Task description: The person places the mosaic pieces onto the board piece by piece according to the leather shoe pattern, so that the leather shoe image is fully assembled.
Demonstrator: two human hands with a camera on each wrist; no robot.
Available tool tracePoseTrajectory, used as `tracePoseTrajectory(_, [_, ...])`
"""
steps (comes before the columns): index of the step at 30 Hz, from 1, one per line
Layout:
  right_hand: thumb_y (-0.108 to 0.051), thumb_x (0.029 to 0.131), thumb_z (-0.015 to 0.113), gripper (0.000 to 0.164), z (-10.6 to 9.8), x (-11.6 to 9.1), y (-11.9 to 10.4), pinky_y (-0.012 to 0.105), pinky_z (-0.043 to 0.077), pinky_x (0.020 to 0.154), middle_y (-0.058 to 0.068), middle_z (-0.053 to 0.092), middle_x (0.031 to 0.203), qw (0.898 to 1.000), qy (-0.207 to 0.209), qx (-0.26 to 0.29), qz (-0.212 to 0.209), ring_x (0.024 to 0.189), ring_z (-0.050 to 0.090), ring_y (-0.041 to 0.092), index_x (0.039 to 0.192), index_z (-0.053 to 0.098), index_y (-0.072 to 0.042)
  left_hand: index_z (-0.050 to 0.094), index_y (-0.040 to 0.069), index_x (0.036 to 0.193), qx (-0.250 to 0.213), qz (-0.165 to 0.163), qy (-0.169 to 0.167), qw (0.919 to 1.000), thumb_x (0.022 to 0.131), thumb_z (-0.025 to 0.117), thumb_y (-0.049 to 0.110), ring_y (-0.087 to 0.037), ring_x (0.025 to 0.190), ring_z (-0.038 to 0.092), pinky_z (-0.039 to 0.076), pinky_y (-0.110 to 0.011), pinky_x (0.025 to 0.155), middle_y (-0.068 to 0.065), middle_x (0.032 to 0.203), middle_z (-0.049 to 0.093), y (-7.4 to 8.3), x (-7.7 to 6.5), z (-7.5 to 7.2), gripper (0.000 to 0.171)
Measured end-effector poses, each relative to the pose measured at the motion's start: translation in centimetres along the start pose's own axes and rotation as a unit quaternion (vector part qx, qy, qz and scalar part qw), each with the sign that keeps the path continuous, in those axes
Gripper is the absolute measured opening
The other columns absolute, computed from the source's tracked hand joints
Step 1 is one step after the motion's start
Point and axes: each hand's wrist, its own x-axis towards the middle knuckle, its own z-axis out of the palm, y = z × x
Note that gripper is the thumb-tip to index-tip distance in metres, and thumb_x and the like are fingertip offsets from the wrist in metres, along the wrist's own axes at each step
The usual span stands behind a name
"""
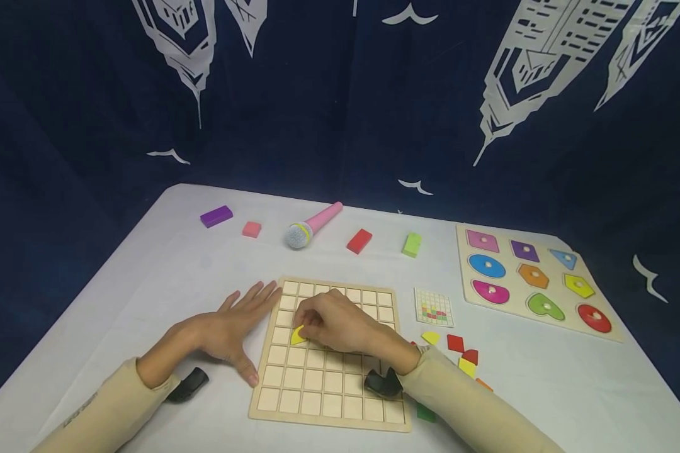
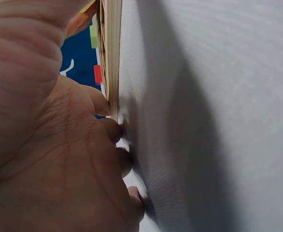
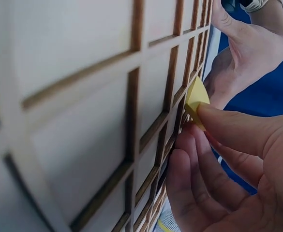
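A wooden grid board (image 1: 331, 425) with raised square cells lies on the white table. My right hand (image 1: 337, 321) is over its left half, pinching a yellow quarter-round piece (image 1: 298, 336) between thumb and fingers. In the right wrist view the yellow piece (image 3: 197, 99) is tilted against the grid's dividers; whether it sits in a cell I cannot tell. My left hand (image 1: 226, 333) is spread flat at the board's left side, thumb and fingertips touching the edge. The left wrist view shows its fingers (image 2: 113, 130) on the table beside the board's rim (image 2: 113, 58).
Right of the board lie a small pattern card (image 1: 434, 307) and loose pieces, among them a red square (image 1: 455, 343), partly behind my right forearm. Further right is a knob puzzle board (image 1: 518, 314). A pink microphone (image 1: 317, 223) and several coloured blocks, one purple (image 1: 216, 216), line the back.
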Motion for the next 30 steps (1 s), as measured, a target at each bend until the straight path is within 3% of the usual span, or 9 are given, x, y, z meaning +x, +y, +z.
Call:
tracePoseTrajectory(5, [-0.006,0.087,0.076,0.006,0.0,0.1,0.0,0.017,0.05,0.067,-0.008,0.067,0.075,1.0,0.004,-0.005,-0.012,0.069,0.057,0.0,0.088,0.075,-0.012,0.003,-0.001,0.16,0.002,-0.003,0.0,1.0,0.053,0.095,0.052,-0.042,0.154,-0.011,-0.006,-0.067,0.12,-0.019,0.168,-0.006,0.0,0.1,0.0,0.15])
tracePoseTrajectory(12, [-0.009,0.087,0.076,0.01,0.0,0.2,-0.1,0.016,0.048,0.064,-0.01,0.062,0.07,1.0,-0.007,-0.011,0.005,0.067,0.053,0.0,0.08,0.072,-0.015,0.002,0.0,0.16,0.0,-0.003,0.0,1.0,0.053,0.094,0.052,-0.042,0.154,-0.011,-0.007,-0.067,0.12,-0.019,0.168,-0.006,-0.1,0.1,0.0,0.151])
tracePoseTrajectory(21, [-0.007,0.085,0.078,0.012,-0.1,-0.3,-0.2,0.016,0.049,0.071,-0.006,0.071,0.087,0.999,-0.031,-0.032,-0.015,0.077,0.058,0.006,0.096,0.076,-0.012,0.003,-0.001,0.16,0.003,0.0,0.001,1.0,0.053,0.094,0.052,-0.042,0.154,-0.011,-0.007,-0.067,0.12,-0.019,0.168,-0.006,-0.1,0.1,0.0,0.15])
tracePoseTrajectory(30, [-0.008,0.086,0.078,0.02,0.0,-1.0,0.1,0.021,0.049,0.083,-0.004,0.073,0.1,0.999,-0.028,-0.044,-0.016,0.088,0.06,0.011,0.105,0.076,-0.013,0.003,0.0,0.16,0.004,-0.003,0.002,1.0,0.052,0.095,0.051,-0.042,0.154,-0.011,-0.006,-0.067,0.12,-0.019,0.168,-0.005,-0.1,0.2,0.1,0.15])
